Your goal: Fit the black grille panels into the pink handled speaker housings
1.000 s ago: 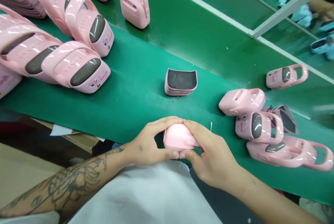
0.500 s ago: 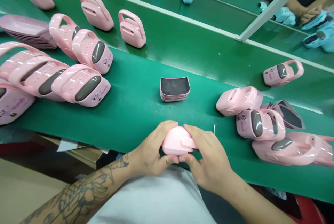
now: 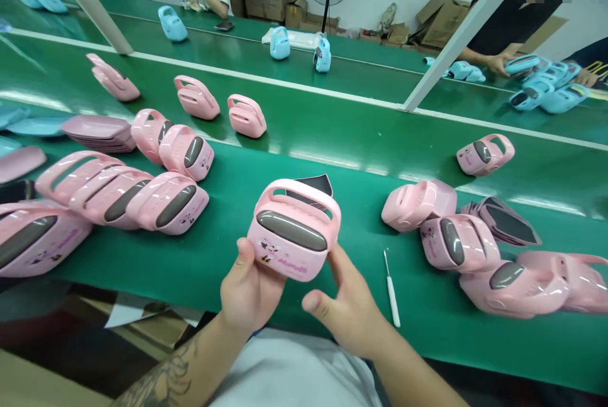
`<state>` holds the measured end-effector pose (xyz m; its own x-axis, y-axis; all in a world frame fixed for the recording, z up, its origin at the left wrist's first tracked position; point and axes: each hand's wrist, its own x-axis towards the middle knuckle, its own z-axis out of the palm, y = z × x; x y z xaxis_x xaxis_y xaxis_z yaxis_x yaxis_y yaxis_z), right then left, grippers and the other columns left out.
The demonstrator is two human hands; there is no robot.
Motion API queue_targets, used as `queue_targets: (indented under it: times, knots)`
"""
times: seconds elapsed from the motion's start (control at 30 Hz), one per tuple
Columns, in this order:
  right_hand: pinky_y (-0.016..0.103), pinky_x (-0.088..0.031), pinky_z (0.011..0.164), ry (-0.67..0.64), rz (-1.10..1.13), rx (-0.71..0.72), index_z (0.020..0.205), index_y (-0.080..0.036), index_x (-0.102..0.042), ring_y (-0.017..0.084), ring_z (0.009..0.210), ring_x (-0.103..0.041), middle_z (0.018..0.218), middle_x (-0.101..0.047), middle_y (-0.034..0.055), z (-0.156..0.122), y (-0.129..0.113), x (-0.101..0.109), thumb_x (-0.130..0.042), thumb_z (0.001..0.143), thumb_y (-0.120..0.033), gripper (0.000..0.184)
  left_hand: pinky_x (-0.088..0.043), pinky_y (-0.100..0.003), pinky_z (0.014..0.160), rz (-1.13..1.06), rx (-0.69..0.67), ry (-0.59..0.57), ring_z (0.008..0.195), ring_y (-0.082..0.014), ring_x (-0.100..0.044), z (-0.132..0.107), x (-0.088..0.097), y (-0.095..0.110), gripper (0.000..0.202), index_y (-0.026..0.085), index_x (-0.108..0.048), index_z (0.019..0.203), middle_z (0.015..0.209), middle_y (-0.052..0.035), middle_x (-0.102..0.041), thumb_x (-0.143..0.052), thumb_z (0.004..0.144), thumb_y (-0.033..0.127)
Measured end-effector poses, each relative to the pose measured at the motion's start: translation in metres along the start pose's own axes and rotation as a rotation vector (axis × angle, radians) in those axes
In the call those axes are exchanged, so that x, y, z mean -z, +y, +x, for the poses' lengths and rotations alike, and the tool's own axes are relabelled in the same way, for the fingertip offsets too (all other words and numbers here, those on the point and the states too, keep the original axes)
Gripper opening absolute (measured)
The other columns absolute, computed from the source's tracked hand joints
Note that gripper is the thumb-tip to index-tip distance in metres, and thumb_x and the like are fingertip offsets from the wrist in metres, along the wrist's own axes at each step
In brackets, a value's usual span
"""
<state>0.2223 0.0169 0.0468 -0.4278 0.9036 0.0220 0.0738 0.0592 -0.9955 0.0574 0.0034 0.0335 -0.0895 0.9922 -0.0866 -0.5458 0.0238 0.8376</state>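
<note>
At the centre of the frame, the pink case (image 3: 293, 239) tilts its printed front toward the wearer, likely for looking over. The left hand (image 3: 251, 293) holds its lower left, thumb beside it, fingers underneath; the right hand (image 3: 349, 306) touches its lower right, thumb spread wide. A white-handled pick (image 3: 392, 299) lies on the bench (image 3: 351, 242), right of centre, probably for easy reach.

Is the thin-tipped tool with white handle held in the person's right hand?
No, the thin-tipped tool lies on the green workbench, to the right of the right hand and apart from it.
</note>
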Motion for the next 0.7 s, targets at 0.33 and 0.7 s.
queue_targets:
  times: [0.33,0.7]
  knots:
    - [0.050,-0.051,0.119,0.044,-0.328,-0.062,0.152,-0.029,-0.051,0.033,0.140,-0.059,0.151,-0.059,0.0124,-0.011,-0.001,0.027,-0.085,0.087,-0.053,0.077,-0.020,-0.058,0.137,0.878,-0.337,-0.164,0.167,-0.0387,-0.024,-0.012,0.054,0.016,0.098,0.034,-0.032,0.169,0.180,-0.0083,-0.028,-0.085,0.087,0.034]
    - [0.059,-0.040,0.129,-0.335,-0.568,-0.079,0.169,-0.035,-0.023,0.031,0.158,-0.035,0.169,-0.039,0.0113,-0.017,-0.004,0.036,-0.066,0.102,-0.033,0.080,-0.052,-0.055,0.117,1.097,0.049,-0.538,0.141,-0.0390,-0.060,0.004,0.036,0.028,0.097,0.026,-0.055,0.153,0.155,-0.0128,-0.062,-0.096,0.068,0.047]
